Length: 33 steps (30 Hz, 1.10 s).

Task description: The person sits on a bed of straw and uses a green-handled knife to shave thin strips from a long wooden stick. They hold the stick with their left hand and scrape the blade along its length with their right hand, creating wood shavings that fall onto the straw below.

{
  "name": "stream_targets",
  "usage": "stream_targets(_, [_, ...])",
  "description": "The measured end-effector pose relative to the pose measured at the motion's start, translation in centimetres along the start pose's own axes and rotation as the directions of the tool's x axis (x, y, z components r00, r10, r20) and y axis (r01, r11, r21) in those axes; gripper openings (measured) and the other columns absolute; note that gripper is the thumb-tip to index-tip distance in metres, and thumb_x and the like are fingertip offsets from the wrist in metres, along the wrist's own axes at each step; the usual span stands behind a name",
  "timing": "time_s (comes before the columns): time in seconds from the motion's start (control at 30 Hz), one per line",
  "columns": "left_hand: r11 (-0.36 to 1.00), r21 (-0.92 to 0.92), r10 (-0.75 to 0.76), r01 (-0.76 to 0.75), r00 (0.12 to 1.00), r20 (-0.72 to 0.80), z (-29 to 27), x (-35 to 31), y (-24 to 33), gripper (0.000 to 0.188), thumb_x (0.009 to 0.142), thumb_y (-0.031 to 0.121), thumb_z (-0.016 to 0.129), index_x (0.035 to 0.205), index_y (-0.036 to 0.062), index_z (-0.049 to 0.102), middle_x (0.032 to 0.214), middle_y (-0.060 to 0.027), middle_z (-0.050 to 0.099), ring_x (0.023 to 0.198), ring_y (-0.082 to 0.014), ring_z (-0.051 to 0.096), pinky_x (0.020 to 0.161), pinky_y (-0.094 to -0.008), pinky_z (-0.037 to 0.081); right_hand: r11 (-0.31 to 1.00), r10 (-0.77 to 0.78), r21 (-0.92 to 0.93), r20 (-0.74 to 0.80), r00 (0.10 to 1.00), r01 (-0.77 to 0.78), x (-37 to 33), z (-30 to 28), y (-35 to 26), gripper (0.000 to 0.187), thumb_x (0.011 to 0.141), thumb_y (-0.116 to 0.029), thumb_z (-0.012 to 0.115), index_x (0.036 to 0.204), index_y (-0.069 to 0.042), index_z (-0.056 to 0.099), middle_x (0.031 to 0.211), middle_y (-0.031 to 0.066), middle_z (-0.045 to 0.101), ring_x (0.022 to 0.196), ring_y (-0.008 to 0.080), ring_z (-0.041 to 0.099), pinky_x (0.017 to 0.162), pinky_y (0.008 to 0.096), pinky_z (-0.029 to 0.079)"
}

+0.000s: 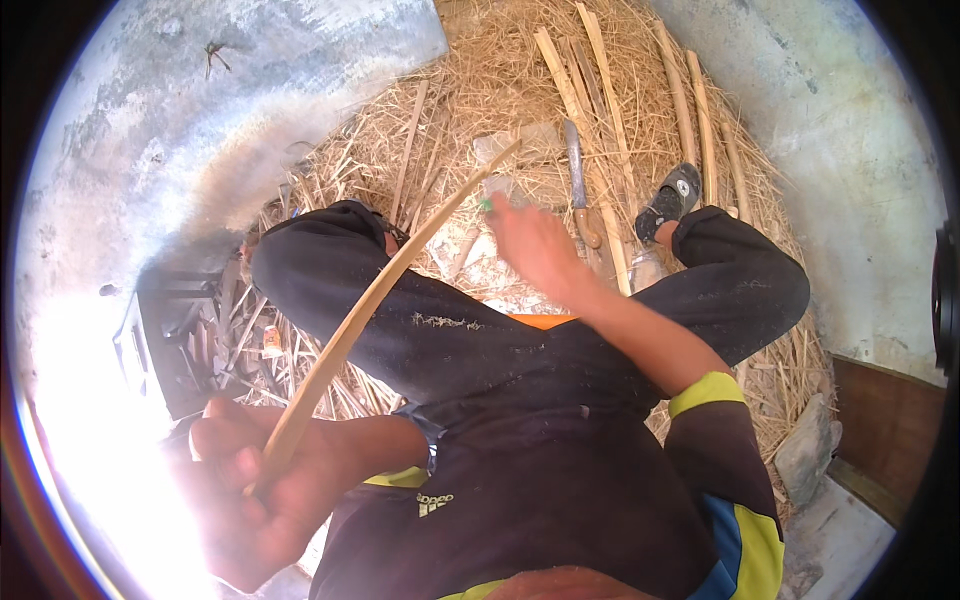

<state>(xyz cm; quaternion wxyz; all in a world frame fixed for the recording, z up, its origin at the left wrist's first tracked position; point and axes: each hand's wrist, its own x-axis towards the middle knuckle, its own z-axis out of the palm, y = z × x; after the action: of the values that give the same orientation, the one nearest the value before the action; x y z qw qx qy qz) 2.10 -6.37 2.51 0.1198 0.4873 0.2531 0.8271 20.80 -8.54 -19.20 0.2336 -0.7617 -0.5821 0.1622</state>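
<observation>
Head view, looking down on a seated person with legs spread over a floor strewn with straw. Left hand, low at the picture's left and partly washed out by glare, has its fingers clamped round the near end of a long bamboo strip. From that grip the strip's long axis runs up and to the right, across the left thigh, its far tip ending over the straw just left of the right hand. Right hand is stretched forward with the arm nearly straight, blurred; its fingers appear loosely spread and hold nothing that can be made out, though a small green object shows at their tips. Just beyond and to the right of this hand lies a knife with a wooden handle, blade pointing away; the right hand is much the nearer to it. More split bamboo lengths lie on the straw beyond, and a sandal sits on the right foot.
</observation>
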Motion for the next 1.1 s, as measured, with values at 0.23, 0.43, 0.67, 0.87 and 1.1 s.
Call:
stream_targets(0.23, [0.999, -0.035, -0.023, 0.024, 0.999, 0.027, -2.4, 0.5, -1.0, 0.042, 0.09, 0.03, 0.033, 0.051, 0.0141, 0.028, 0.051, 0.0013, 0.028, 0.034, -0.0071, 0.025, 0.037, -0.0203, 0.021, 0.991, -0.103, -0.094, -0.062, 0.993, 0.097, -0.3, 0.4, 1.3, 0.017, 0.093, -0.018, 0.048, 0.09, -0.002, 0.046, 0.057, 0.016, 0.058, 0.048, 0.0353, 0.059, 0.045, 0.045, 0.047])
stream_targets(0.43, [0.966, 0.207, 0.191, -0.157, 0.97, -0.154, 0.2, -0.5, -1.6, 0.039, 0.09, 0.03, 0.034, 0.054, 0.0143, 0.029, 0.053, 0.0014, 0.028, 0.036, -0.007, 0.023, 0.037, -0.0212, 0.019, 0.984, 0.033, -0.174, -0.051, 0.998, -0.041, 1.5, 2.1, 3.6, 0.018, 0.092, -0.019, 0.049, 0.095, -0.002, 0.045, 0.061, 0.0202, 0.058, 0.054, 0.0369, 0.061, 0.048, 0.0473, 0.048])
stream_targets(0.67, [1.0, -0.011, 0.001, -0.001, 1.0, -0.02, -0.3, -0.2, 0.0, 0.042, 0.09, 0.03, 0.034, 0.052, 0.0145, 0.025, 0.053, 0.0014, 0.027, 0.036, -0.0074, 0.017, 0.039, -0.022, 0.014, 0.732, 0.641, -0.445, 0.192, 0.743, -0.517, 1.4, 5.1, 16.4, 0.026, 0.085, -0.014, 0.053, 0.104, 0.0, 0.063, 0.099, 0.0206, 0.066, 0.087, 0.0346, 0.066, 0.069, 0.0419, 0.054])
stream_targets(0.87, [0.996, -0.087, 0.021, -0.014, 0.997, 0.077, -1.6, 0.0, -0.7, 0.045, 0.09, 0.033, 0.037, 0.049, 0.0158, 0.027, 0.051, 0.0018, 0.029, 0.035, -0.0063, 0.018, 0.04, -0.0223, 0.013, 0.925, 0.368, 0.035, 0.159, 0.916, -0.378, 2.6, -1.5, 7.2, 0.034, 0.095, -0.027, 0.044, 0.11, 0.002, 0.051, 0.088, 0.0265, 0.064, 0.086, 0.0389, 0.064, 0.073, 0.0471, 0.05])
stream_targets(1.1, [0.88, -0.474, 0.187, 0.021, 0.903, 0.387, -2.7, 0.3, -2.2, 0.044, 0.088, 0.036, 0.039, 0.049, 0.0183, 0.03, 0.051, 0.0023, 0.032, 0.035, -0.0062, 0.017, 0.043, -0.024, 0.011, 0.951, -0.246, 0.192, -0.003, 0.969, 0.242, -4.5, -7.8, -6.4, 0.026, 0.094, -0.026, 0.048, 0.105, -0.002, 0.048, 0.055, 0.0209, 0.054, 0.052, 0.0376, 0.059, 0.05, 0.047, 0.046])
